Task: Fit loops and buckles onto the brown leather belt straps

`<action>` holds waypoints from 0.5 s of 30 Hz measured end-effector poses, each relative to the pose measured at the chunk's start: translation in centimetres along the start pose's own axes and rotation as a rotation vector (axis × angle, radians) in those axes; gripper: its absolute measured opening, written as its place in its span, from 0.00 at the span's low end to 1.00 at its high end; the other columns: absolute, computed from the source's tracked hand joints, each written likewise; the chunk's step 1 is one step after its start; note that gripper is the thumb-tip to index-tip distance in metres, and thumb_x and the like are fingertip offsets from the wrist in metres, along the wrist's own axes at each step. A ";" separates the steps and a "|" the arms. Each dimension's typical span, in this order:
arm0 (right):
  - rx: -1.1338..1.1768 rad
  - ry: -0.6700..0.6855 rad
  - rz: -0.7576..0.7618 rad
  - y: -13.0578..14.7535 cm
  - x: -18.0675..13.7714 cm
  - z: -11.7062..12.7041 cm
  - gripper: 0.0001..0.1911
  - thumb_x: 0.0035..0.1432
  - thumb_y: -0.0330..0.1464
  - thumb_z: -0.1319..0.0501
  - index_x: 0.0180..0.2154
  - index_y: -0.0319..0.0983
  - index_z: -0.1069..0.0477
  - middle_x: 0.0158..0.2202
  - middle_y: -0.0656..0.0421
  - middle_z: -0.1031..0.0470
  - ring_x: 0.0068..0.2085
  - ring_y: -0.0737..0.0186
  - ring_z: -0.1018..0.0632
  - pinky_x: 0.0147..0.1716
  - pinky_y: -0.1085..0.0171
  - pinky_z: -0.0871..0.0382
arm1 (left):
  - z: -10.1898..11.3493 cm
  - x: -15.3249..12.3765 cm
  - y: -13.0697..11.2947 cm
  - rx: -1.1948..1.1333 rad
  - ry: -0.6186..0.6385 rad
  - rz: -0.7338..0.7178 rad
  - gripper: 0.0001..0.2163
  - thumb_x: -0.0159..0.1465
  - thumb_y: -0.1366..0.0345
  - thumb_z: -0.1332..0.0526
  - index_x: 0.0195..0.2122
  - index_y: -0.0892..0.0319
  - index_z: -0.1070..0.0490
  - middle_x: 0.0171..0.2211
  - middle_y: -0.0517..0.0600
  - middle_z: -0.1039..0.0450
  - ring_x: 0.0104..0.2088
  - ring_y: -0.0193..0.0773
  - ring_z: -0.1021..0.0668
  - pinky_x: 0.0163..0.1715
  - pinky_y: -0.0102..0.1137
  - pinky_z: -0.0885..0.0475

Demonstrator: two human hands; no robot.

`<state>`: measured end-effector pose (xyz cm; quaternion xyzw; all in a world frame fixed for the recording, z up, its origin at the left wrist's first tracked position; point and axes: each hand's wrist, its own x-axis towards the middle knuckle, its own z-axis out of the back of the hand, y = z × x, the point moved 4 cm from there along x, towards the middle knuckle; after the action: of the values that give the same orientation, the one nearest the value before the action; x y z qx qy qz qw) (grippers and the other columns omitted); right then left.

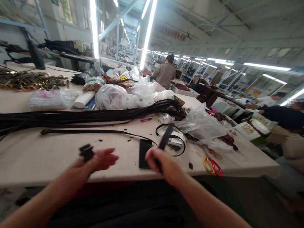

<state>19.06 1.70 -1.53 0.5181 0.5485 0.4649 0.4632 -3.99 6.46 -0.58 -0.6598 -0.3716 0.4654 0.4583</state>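
Forearms (212, 210) foremost; left hand (101, 160) spread, seemingly empty; right hand (165, 163) clasps a dark strip (166, 136); one strap (85, 131) separate (bundle (114, 114) seemingly pending).

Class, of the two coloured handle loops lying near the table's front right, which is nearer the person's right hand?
The yellow loop: it is on the side toward the right hand, while the red loop lies farther right.

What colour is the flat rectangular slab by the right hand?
The flat rectangular slab looks black; it shows best in the head view.
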 end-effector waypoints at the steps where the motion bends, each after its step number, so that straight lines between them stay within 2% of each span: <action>1: -0.080 0.141 -0.079 -1.6 -0.4 -2.9 0.19 0.57 0.43 0.50 0.28 0.35 0.33 0.16 0.62 0.39 0.18 0.72 0.39 0.17 0.72 0.45 | -2.7 0.2 0.7 0.003 0.135 0.054 0.22 0.51 0.55 0.35 0.44 0.61 0.29 0.34 0.54 0.24 0.29 0.42 0.22 0.31 0.32 0.25; 2: -0.111 0.277 -0.130 -2.9 -0.8 -5.0 0.22 0.58 0.45 0.52 0.30 0.35 0.31 0.17 0.62 0.37 0.17 0.72 0.38 0.17 0.71 0.44 | -4.9 0.4 1.5 0.010 0.228 0.118 0.23 0.52 0.53 0.37 0.46 0.60 0.31 0.32 0.53 0.24 0.23 0.40 0.23 0.23 0.33 0.26; 3: -0.170 0.371 -0.124 -3.7 -1.1 -6.1 0.22 0.58 0.46 0.51 0.32 0.35 0.30 0.19 0.61 0.35 0.19 0.71 0.36 0.20 0.71 0.40 | -6.5 0.5 2.1 0.017 0.274 0.150 0.23 0.53 0.51 0.38 0.46 0.59 0.32 0.27 0.50 0.26 0.18 0.38 0.26 0.16 0.31 0.30; 4: -0.257 0.464 -0.090 -4.1 -1.3 -6.4 0.21 0.56 0.46 0.49 0.35 0.36 0.30 0.23 0.60 0.32 0.23 0.69 0.32 0.24 0.69 0.37 | -7.4 0.6 2.7 0.009 0.291 0.173 0.21 0.53 0.50 0.38 0.43 0.59 0.31 0.23 0.47 0.28 0.15 0.36 0.29 0.13 0.30 0.33; 5: -0.374 0.524 -0.039 -4.2 -1.4 -5.6 0.21 0.54 0.47 0.45 0.39 0.37 0.30 0.28 0.59 0.29 0.27 0.67 0.29 0.29 0.68 0.35 | -7.5 0.8 3.1 -0.013 0.272 0.172 0.19 0.53 0.50 0.38 0.39 0.60 0.30 0.19 0.45 0.32 0.15 0.34 0.30 0.14 0.28 0.34; 6: -0.522 0.523 0.000 -4.1 -1.2 -3.9 0.23 0.50 0.47 0.40 0.43 0.39 0.31 0.33 0.58 0.28 0.33 0.64 0.28 0.34 0.67 0.34 | -7.0 0.9 3.4 -0.045 0.237 0.163 0.17 0.53 0.51 0.37 0.35 0.60 0.29 0.16 0.43 0.36 0.16 0.32 0.31 0.17 0.27 0.33; 7: -0.693 0.438 0.003 -3.9 -0.8 -1.2 0.26 0.46 0.47 0.37 0.45 0.41 0.32 0.37 0.58 0.27 0.37 0.62 0.27 0.37 0.66 0.35 | -6.0 1.0 3.8 -0.083 0.192 0.156 0.16 0.52 0.52 0.36 0.31 0.61 0.30 0.15 0.42 0.39 0.17 0.31 0.31 0.20 0.26 0.32; 8: -0.858 0.282 -0.033 -3.6 -0.1 2.3 0.28 0.45 0.47 0.36 0.47 0.42 0.33 0.41 0.57 0.28 0.40 0.60 0.28 0.39 0.66 0.35 | -4.8 1.2 4.1 -0.117 0.141 0.153 0.15 0.52 0.53 0.35 0.30 0.61 0.30 0.14 0.41 0.41 0.18 0.30 0.32 0.23 0.26 0.32; 10: -1.130 -0.238 -0.187 -2.7 1.0 10.4 0.23 0.52 0.46 0.42 0.47 0.40 0.33 0.43 0.54 0.29 0.43 0.60 0.28 0.42 0.65 0.37 | -2.5 1.6 4.9 -0.155 0.053 0.157 0.16 0.50 0.53 0.34 0.30 0.61 0.29 0.13 0.41 0.42 0.16 0.29 0.36 0.22 0.27 0.33; 11: -1.194 -0.401 -0.243 -2.4 1.5 13.8 0.21 0.57 0.43 0.46 0.48 0.37 0.34 0.45 0.50 0.30 0.47 0.57 0.30 0.46 0.62 0.39 | -1.7 1.9 5.3 -0.159 0.027 0.157 0.16 0.49 0.53 0.34 0.31 0.61 0.29 0.13 0.41 0.43 0.15 0.29 0.37 0.20 0.27 0.35; 13: -1.255 -0.562 -0.344 -2.6 2.4 19.1 0.20 0.57 0.38 0.46 0.46 0.30 0.35 0.44 0.42 0.31 0.48 0.49 0.31 0.47 0.55 0.41 | -1.5 2.3 5.9 -0.156 0.030 0.170 0.17 0.48 0.52 0.33 0.30 0.61 0.29 0.12 0.41 0.43 0.14 0.28 0.38 0.19 0.27 0.37; 15: -1.250 -0.580 -0.422 -3.3 3.5 22.2 0.15 0.54 0.34 0.42 0.40 0.28 0.33 0.39 0.41 0.29 0.44 0.47 0.29 0.44 0.53 0.39 | -2.4 2.5 6.2 -0.155 0.064 0.196 0.18 0.47 0.51 0.32 0.29 0.62 0.29 0.11 0.41 0.43 0.14 0.29 0.38 0.19 0.28 0.37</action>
<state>40.47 5.73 -7.98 0.1418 0.1229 0.4363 0.8800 -0.62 6.25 -6.84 -0.7409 -0.3250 0.4566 0.3700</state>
